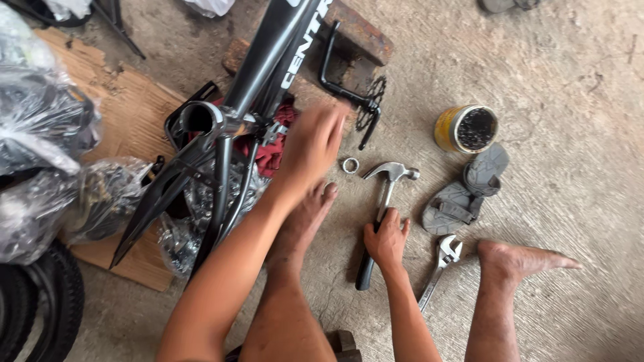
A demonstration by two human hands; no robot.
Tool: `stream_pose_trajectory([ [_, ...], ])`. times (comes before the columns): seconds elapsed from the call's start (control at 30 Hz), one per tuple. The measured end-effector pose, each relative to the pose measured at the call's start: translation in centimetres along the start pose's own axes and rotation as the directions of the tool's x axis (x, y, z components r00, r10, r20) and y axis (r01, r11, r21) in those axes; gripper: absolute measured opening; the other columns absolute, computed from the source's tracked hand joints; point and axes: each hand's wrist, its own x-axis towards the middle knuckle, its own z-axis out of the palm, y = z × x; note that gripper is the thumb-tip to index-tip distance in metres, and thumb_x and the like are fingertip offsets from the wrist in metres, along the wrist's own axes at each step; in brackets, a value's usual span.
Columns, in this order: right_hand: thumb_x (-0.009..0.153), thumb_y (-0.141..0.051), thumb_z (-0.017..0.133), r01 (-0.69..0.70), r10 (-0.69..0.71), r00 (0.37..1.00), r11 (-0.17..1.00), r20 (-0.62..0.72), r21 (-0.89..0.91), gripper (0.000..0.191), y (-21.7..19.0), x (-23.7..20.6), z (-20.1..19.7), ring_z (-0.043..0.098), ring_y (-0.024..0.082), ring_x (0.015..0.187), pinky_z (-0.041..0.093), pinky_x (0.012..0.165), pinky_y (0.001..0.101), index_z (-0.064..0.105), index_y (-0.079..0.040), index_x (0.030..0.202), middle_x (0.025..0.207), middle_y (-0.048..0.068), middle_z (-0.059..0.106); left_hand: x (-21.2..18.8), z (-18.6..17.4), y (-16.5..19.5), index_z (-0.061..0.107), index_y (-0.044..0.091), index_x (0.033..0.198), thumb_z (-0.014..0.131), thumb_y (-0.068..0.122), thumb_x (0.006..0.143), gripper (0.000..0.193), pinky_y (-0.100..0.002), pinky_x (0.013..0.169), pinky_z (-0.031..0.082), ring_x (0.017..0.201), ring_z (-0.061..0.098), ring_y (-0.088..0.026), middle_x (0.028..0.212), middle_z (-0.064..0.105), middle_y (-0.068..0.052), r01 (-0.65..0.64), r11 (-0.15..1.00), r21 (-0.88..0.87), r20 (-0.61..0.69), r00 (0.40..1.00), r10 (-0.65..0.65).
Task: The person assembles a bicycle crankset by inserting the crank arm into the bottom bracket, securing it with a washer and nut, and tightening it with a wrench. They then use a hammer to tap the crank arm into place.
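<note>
My right hand (386,240) grips the black handle of a claw hammer (384,196) that lies on the concrete floor, its steel head pointing away from me. My left hand (310,144) is blurred and reaches over the bottom bracket area of a black bicycle frame (258,64), fingers loosely apart, with nothing visible in it. A small metal ring (350,165) lies on the floor between the left hand and the hammer head. A red cloth (274,151) sits under the frame beside the left hand.
A black crank arm with chainring (355,100) lies behind the ring. A yellow tin (465,129), a grey sandal (466,190) and an adjustable wrench (437,268) lie right. My bare feet (520,260) rest on the floor. Plastic-wrapped parts (40,134), cardboard and tyres stand left.
</note>
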Motion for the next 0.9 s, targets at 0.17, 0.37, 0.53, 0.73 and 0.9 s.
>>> stream_pose_trajectory([
  [0.17, 0.081, -0.022, 0.066, 0.131, -0.131, 0.981, 0.991, -0.142, -0.008, 0.047, 1.1, 0.1, 1.4, 0.061, 0.045, 0.105, 0.017, 0.119, 0.0606, 0.045, 0.003, 0.116, 0.105, 0.022, 0.058, -18.3, -7.5, 2.9, 0.065, 0.008, 0.121, 0.061, 0.015, 0.097, 0.025, -0.043, 0.084, 0.057, 0.101, 0.068, -0.035, 0.112, 0.068, -0.017, 0.155, 0.988, -0.008, 0.196, 0.969, -0.15],
  [0.37, 0.085, -0.021, 0.064, 0.067, -0.066, 0.996, 0.998, -0.065, 0.014, 0.041, 2.0, -0.3, 2.0, 0.062, 0.043, 0.104, 0.016, 0.125, 0.0619, 0.045, 0.001, 0.114, 0.107, 0.021, 0.06, -27.2, -8.7, -0.7, 0.06, -0.001, 0.128, 0.062, 0.014, 0.092, 0.039, -0.038, 0.076, 0.058, 0.096, 0.069, -0.032, 0.116, 0.065, -0.023, 0.243, 0.78, 0.577, 0.281, 0.837, -0.469],
  [0.53, 0.081, -0.022, 0.067, 0.131, -0.127, 0.987, 0.991, -0.099, 0.037, 0.047, 1.9, -0.1, 1.6, 0.059, 0.044, 0.108, 0.018, 0.119, 0.0638, 0.044, 0.001, 0.115, 0.107, 0.021, 0.058, -26.0, -7.1, -1.3, 0.06, 0.003, 0.127, 0.058, 0.006, 0.086, 0.041, -0.039, 0.075, 0.058, 0.097, 0.07, -0.03, 0.102, 0.071, -0.015, 0.128, 0.657, 0.742, 0.36, 0.751, -0.553],
  [0.73, 0.083, -0.022, 0.064, 0.073, -0.073, 0.994, 0.997, -0.086, -0.002, 0.042, 1.7, -0.2, 1.9, 0.059, 0.043, 0.109, 0.02, 0.121, 0.0636, 0.045, 0.0, 0.113, 0.108, 0.02, 0.058, -20.7, -8.4, 3.9, 0.058, 0.003, 0.127, 0.059, 0.017, 0.098, 0.032, -0.046, 0.068, 0.056, 0.071, 0.073, -0.032, 0.081, 0.074, -0.015, 0.329, 0.888, 0.32, 0.354, 0.828, -0.434],
  [0.9, 0.083, -0.021, 0.063, 0.081, -0.081, 0.993, 0.997, -0.082, 0.001, 0.043, 1.7, -0.3, 2.1, 0.06, 0.044, 0.105, 0.019, 0.12, 0.0647, 0.044, 0.001, 0.114, 0.109, 0.021, 0.058, -12.4, -9.2, 9.3, 0.046, 0.002, 0.142, 0.048, 0.014, 0.107, 0.037, -0.047, 0.082, 0.058, 0.093, 0.072, -0.039, 0.122, 0.067, -0.028, 0.136, 0.982, -0.127, 0.185, 0.976, -0.111],
])
